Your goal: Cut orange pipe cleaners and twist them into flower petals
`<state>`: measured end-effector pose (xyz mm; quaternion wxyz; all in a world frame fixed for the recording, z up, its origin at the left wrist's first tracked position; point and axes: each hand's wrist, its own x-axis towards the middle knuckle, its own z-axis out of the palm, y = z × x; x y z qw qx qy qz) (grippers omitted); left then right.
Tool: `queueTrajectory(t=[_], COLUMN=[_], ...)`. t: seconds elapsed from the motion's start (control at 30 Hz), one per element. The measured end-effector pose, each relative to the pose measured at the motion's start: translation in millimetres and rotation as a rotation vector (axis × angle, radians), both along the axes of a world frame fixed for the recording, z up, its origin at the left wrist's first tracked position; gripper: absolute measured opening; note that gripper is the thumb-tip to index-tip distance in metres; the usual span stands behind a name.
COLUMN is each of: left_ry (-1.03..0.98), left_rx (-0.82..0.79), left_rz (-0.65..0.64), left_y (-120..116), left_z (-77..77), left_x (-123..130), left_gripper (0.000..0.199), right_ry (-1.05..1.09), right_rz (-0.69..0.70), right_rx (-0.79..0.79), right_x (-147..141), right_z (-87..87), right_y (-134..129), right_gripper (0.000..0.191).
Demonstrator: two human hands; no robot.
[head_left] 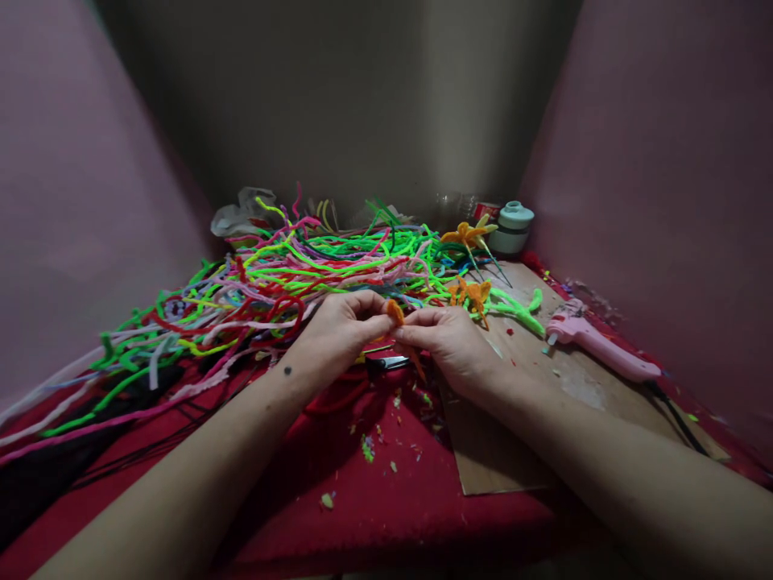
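An orange pipe cleaner [395, 312], bent into a small loop at its top, is pinched between my two hands over the middle of the table. My left hand [347, 326] grips it from the left with thumb and forefinger. From the right, my right hand [450, 338] closes on it with the fingertips, and its tail hangs down below. Scissors [390, 363] lie just under my hands, their handles partly hidden by my left hand and wrist. Orange pipe-cleaner flower pieces [471, 296] rest beyond my right hand.
A tangled heap of coloured pipe cleaners [338, 262] spreads over the back and left. On the right, a pink glue gun [604, 342] lies on a brown board [501, 459]. Behind stand orange flowers [468, 234] and a pale green jar [513, 225]. Fluff scraps dot the red cloth [386, 515].
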<state>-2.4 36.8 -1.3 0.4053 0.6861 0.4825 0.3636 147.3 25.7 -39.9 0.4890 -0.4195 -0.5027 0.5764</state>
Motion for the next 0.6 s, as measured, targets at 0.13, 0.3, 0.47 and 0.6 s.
queueTrajectory(t=[0.13,0.3,0.47,0.6], left_ry=[0.002,-0.022,0.002,0.042], left_rx=[-0.014,0.02,0.098,0.125], left_rz=[-0.033,-0.09,-0.091,-0.053], left_y=[-1.0,-2.0,-2.2,-2.4], left_z=[-1.2,-2.5,-2.1,-2.2], left_x=[-0.4,-1.5,0.3,1.9], left_gripper=[0.007,0.009,0.009,0.008], right_ry=[-0.007,-0.001,-0.009,-0.046], right_rz=[0.034,0.049,0.034,0.008], right_rx=[-0.018,-0.083,-0.043,-0.037], right_x=[0.7,1.0,0.2,0.1], right_z=[-0.5,2.0,7.0,8.0], right_y=[0.3,-0.2,-2.5,-4.4], right_gripper=[0.012,0.012,0.013,0.011])
